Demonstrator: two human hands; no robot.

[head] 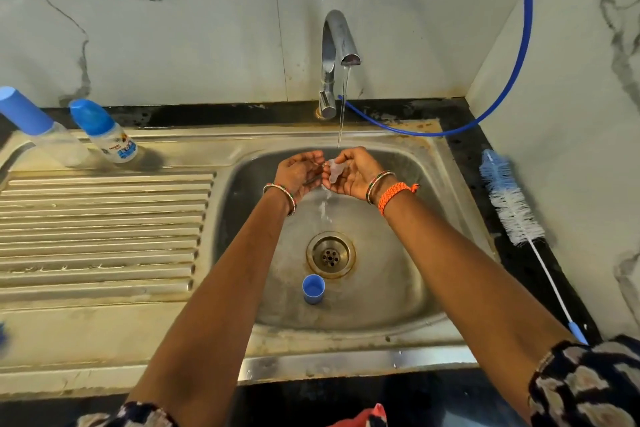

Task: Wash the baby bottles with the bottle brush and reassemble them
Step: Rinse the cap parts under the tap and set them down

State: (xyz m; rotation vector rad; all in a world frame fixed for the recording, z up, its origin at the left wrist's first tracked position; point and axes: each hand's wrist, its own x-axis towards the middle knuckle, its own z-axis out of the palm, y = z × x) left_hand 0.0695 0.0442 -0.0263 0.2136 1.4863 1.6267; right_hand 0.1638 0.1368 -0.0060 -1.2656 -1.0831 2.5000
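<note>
— Where is the teat?

— The clear teat [333, 170] sits under the thin stream from the tap [337, 59], over the sink [398, 288]. The right hand [349, 173] pinches it in curled fingers. The left hand [298, 173] is cupped just beside it, fingers loosely bent; whether it touches the teat I cannot tell.

— And the other parts?

— A blue cap [313, 289] stands on the basin floor near the drain [330, 254]. Two capped bottles [104, 130] stand on the draining board [104, 218] at the far left. The bottle brush [512, 204] lies on the dark table [460, 146] right of the sink, beside the wall.
</note>
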